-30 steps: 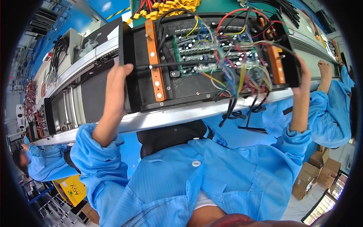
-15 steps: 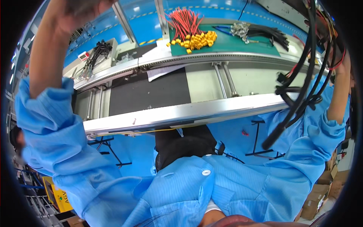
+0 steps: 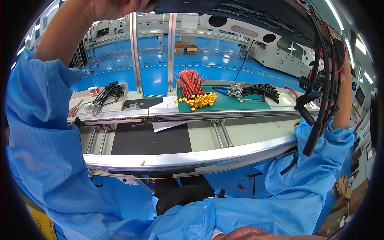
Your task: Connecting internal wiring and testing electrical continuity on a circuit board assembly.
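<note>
Both my arms are raised, with a wide dark panel held up at the top of the view. Slotted parts show on its underside, and its upper part is cut off by the frame. My left hand has its fingers closed over the panel's left end. At the right end is my right hand, closed there and partly covered by wires. Black cables hang down from that end in front of my right forearm, looped together, among thin red and yellow wires.
Below runs a conveyor with a metal front rail. Beyond it, yellow connectors with red wires and black cables lie on a green mat. More cables fill a left tray. Another person's hand is near the right rail.
The view has tilted up, so the conveyor sits lower and more of the room shows. The dark panel now spans much of the top, and the hanging cables have swung slightly.
</note>
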Action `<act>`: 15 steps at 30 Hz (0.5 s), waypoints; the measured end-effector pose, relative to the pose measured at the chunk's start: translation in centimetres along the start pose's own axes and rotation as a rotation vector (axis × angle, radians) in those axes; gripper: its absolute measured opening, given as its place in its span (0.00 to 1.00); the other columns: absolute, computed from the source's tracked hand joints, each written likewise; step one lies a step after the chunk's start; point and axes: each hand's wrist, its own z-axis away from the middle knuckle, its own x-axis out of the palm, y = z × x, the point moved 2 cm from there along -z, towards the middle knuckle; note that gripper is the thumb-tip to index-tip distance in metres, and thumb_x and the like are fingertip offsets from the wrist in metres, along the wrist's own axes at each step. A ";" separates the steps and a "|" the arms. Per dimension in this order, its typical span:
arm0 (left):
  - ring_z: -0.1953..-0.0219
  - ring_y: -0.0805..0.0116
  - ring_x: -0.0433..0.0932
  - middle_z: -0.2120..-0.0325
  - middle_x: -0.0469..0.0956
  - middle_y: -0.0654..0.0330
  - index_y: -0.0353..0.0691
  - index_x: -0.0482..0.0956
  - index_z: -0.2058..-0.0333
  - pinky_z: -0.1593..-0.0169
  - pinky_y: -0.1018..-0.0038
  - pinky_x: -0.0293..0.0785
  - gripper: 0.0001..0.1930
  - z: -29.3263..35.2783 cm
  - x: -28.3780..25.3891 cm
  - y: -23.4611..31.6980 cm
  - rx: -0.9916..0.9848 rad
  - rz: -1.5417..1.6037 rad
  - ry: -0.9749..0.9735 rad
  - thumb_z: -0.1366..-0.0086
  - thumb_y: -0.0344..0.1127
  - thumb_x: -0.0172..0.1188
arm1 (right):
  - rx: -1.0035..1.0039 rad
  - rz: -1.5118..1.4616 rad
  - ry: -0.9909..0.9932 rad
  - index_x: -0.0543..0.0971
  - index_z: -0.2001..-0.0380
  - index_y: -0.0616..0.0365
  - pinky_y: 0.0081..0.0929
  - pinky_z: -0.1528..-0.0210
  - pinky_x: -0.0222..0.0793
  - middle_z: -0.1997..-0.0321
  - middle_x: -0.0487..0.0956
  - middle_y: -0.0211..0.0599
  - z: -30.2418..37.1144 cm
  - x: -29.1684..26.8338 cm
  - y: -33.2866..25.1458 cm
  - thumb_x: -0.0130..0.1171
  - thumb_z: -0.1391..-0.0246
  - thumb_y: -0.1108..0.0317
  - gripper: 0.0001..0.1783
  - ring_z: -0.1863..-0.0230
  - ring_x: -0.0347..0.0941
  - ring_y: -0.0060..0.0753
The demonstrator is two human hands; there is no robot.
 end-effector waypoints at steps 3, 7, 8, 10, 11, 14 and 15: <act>0.91 0.69 0.69 0.84 0.71 0.44 0.21 0.67 0.64 0.93 0.85 0.66 0.25 -1.1 -1.8 0.7 0.008 -0.035 -0.004 0.44 0.45 0.41 | 0.037 -0.031 -0.106 0.61 0.45 0.64 0.45 0.45 0.64 0.47 0.69 0.47 -0.3 1.9 -0.2 0.45 0.44 0.69 0.24 0.44 0.64 0.45; 0.92 0.69 0.69 0.85 0.71 0.43 0.21 0.67 0.64 0.93 0.85 0.66 0.25 -2.2 -4.8 2.2 0.075 -0.100 -0.012 0.44 0.45 0.40 | 0.036 -0.027 -0.073 0.61 0.45 0.64 0.44 0.47 0.66 0.48 0.69 0.48 -2.1 5.1 0.9 0.44 0.44 0.68 0.23 0.45 0.64 0.47; 0.92 0.69 0.69 0.85 0.71 0.43 0.20 0.67 0.64 0.93 0.85 0.66 0.25 -1.5 -3.9 1.8 0.034 -0.062 -0.004 0.44 0.45 0.40 | 0.038 -0.025 -0.056 0.62 0.45 0.64 0.44 0.48 0.66 0.48 0.69 0.49 -1.7 5.3 1.0 0.44 0.44 0.67 0.23 0.45 0.64 0.47; 0.92 0.69 0.69 0.85 0.71 0.43 0.20 0.67 0.64 0.93 0.85 0.66 0.26 0.6 -1.4 0.4 -0.052 0.013 0.018 0.44 0.45 0.40 | 0.042 -0.025 -0.025 0.62 0.45 0.64 0.44 0.49 0.67 0.48 0.69 0.49 -2.3 7.1 1.8 0.44 0.44 0.67 0.23 0.45 0.64 0.48; 0.92 0.70 0.69 0.85 0.71 0.43 0.20 0.67 0.63 0.93 0.85 0.66 0.26 1.1 -1.0 -0.1 -0.095 0.052 0.037 0.43 0.45 0.40 | 0.045 -0.030 -0.016 0.62 0.46 0.64 0.44 0.49 0.68 0.48 0.69 0.50 -2.1 5.3 1.5 0.44 0.44 0.67 0.23 0.45 0.64 0.48; 0.92 0.69 0.69 0.85 0.71 0.43 0.20 0.67 0.62 0.93 0.85 0.66 0.26 0.7 -1.6 -0.7 -0.080 0.017 0.068 0.44 0.45 0.40 | 0.058 -0.060 0.028 0.62 0.46 0.64 0.43 0.51 0.69 0.49 0.70 0.51 -1.5 0.8 1.5 0.44 0.44 0.66 0.23 0.46 0.65 0.49; 0.92 0.68 0.69 0.84 0.71 0.43 0.20 0.67 0.62 0.93 0.85 0.66 0.26 0.7 -1.8 -0.9 -0.068 0.000 0.090 0.44 0.44 0.40 | 0.064 -0.079 0.037 0.62 0.46 0.64 0.43 0.51 0.69 0.49 0.70 0.51 -1.0 -2.3 1.4 0.44 0.43 0.66 0.23 0.46 0.65 0.50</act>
